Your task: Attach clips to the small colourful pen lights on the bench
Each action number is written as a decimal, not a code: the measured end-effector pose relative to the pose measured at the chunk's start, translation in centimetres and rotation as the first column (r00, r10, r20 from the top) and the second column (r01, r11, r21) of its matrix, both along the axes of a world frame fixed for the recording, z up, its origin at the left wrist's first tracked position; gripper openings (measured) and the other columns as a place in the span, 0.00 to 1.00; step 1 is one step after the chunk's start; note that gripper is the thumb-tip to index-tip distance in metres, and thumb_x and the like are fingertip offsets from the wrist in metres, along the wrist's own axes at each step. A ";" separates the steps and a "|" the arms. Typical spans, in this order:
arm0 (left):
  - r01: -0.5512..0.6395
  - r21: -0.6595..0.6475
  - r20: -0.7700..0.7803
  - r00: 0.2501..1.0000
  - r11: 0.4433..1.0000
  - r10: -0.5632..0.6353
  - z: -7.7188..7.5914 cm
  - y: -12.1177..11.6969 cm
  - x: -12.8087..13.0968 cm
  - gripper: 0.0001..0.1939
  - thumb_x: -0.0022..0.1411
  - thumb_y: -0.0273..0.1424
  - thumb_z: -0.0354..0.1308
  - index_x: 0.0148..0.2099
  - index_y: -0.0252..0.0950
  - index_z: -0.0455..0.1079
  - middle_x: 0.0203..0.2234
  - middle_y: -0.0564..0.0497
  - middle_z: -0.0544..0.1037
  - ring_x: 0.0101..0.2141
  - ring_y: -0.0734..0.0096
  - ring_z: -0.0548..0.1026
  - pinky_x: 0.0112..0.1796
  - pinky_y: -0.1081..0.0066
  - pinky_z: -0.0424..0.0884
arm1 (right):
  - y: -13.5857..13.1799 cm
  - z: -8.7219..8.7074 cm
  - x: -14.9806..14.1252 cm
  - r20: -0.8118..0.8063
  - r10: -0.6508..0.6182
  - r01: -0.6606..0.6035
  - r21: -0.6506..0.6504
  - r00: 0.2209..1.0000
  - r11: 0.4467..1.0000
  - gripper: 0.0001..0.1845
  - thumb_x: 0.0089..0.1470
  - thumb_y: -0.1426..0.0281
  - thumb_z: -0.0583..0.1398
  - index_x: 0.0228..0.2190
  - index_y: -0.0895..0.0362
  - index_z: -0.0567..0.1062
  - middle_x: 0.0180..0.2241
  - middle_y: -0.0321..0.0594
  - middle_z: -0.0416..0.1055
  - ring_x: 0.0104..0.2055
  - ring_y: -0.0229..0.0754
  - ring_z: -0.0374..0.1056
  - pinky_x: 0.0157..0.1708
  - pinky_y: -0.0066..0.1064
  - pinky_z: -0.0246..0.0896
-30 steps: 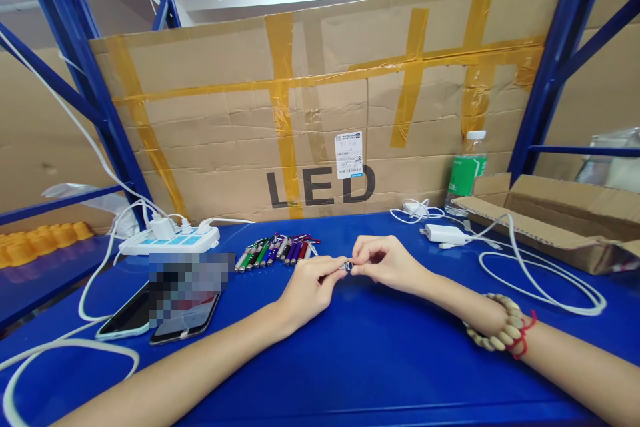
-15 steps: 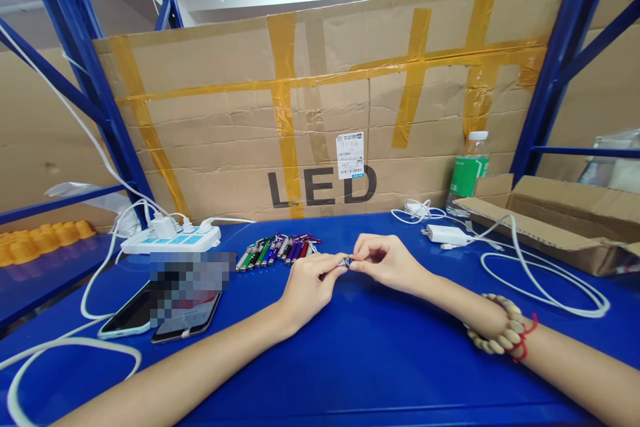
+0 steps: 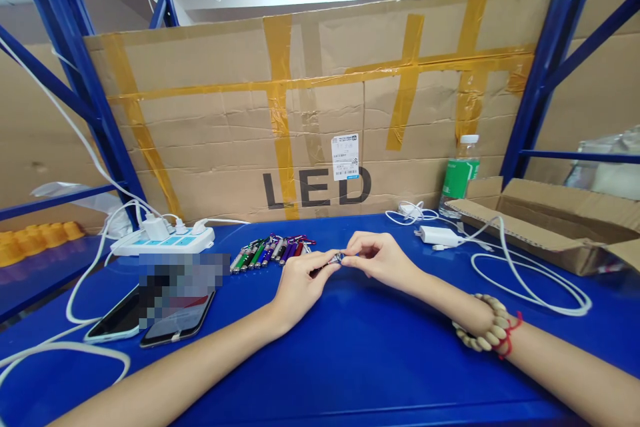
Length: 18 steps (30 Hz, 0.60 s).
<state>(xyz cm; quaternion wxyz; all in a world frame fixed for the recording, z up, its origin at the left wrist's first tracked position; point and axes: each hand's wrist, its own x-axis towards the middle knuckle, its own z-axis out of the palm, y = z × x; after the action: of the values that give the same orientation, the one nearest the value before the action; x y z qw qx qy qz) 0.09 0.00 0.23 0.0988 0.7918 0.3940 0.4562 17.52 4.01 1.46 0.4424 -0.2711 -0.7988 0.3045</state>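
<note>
My left hand (image 3: pixel 299 283) is closed round a small keychain flashlight (image 3: pixel 331 259), which it holds just above the blue table (image 3: pixel 350 353). My right hand (image 3: pixel 377 259) pinches the flashlight's right end with thumb and fingertips. A beaded bracelet with a red string (image 3: pixel 487 333) sits on my right wrist. A row of several coloured keychain flashlights (image 3: pixel 267 251) lies on the table just behind my left hand.
Two phones (image 3: pixel 150 320) lie at the left by a white power strip (image 3: pixel 163 240) with plugged chargers and cables. A white charger (image 3: pixel 436 235) with looped cable, a green-labelled bottle (image 3: pixel 457 177) and an open cardboard box (image 3: pixel 550 223) stand at the right. A taped cardboard sheet marked LED (image 3: pixel 320 113) backs the table.
Both hands stay together on the small flashlight; the right fingers have shifted slightly on its end. The view has drifted a little.
</note>
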 end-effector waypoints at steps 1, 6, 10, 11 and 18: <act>-0.009 -0.009 0.000 1.000 1.000 0.009 0.0 0.0 0.0 0.12 0.58 0.29 0.53 0.44 0.40 0.73 0.37 0.51 0.78 0.37 0.66 0.75 0.41 0.70 0.69 | 0.0 0.0 0.1 -0.002 0.006 -0.006 -0.007 1.000 1.000 0.17 0.42 0.58 0.63 0.20 0.60 0.72 0.25 0.37 0.66 0.16 0.27 0.56 0.14 0.23 0.50; -0.028 -0.052 0.016 0.999 0.998 0.029 0.1 0.0 0.2 0.12 0.58 0.30 0.53 0.43 0.38 0.73 0.34 0.51 0.79 0.34 0.66 0.75 0.38 0.70 0.69 | 0.2 -0.1 0.1 0.000 0.006 -0.006 -0.030 1.000 1.000 0.17 0.42 0.57 0.62 0.23 0.60 0.74 0.26 0.37 0.67 0.15 0.26 0.57 0.13 0.22 0.51; -0.052 -0.120 0.020 0.998 0.991 0.055 0.4 -0.2 0.3 0.12 0.59 0.32 0.51 0.42 0.38 0.73 0.29 0.52 0.79 0.30 0.68 0.74 0.33 0.72 0.68 | 0.0 -0.1 0.0 0.006 0.001 0.000 -0.061 1.000 0.998 0.18 0.44 0.56 0.60 0.23 0.60 0.74 0.27 0.38 0.68 0.14 0.26 0.57 0.13 0.22 0.51; -0.058 -0.142 0.025 0.998 0.988 0.062 0.4 -0.2 0.3 0.12 0.59 0.32 0.51 0.42 0.38 0.73 0.28 0.52 0.78 0.30 0.68 0.74 0.32 0.72 0.68 | 0.0 -0.1 -0.1 0.010 0.002 -0.001 -0.065 1.000 0.998 0.18 0.46 0.56 0.59 0.24 0.60 0.74 0.28 0.39 0.68 0.14 0.26 0.57 0.13 0.23 0.51; -0.082 -0.226 0.156 0.981 0.971 0.119 0.5 0.2 0.3 0.12 0.59 0.34 0.50 0.42 0.35 0.70 0.27 0.51 0.76 0.31 0.69 0.73 0.36 0.72 0.67 | 0.7 0.5 0.8 0.098 -0.306 0.301 0.061 0.947 0.952 0.18 0.54 0.59 0.51 0.37 0.57 0.74 0.33 0.40 0.72 0.18 0.31 0.61 0.20 0.26 0.58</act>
<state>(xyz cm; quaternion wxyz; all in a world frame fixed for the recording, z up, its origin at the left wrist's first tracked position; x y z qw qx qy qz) 0.44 0.20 0.71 0.1951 0.7138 0.4717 0.4795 18.36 4.73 1.98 0.4470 -0.3964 -0.7766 0.2000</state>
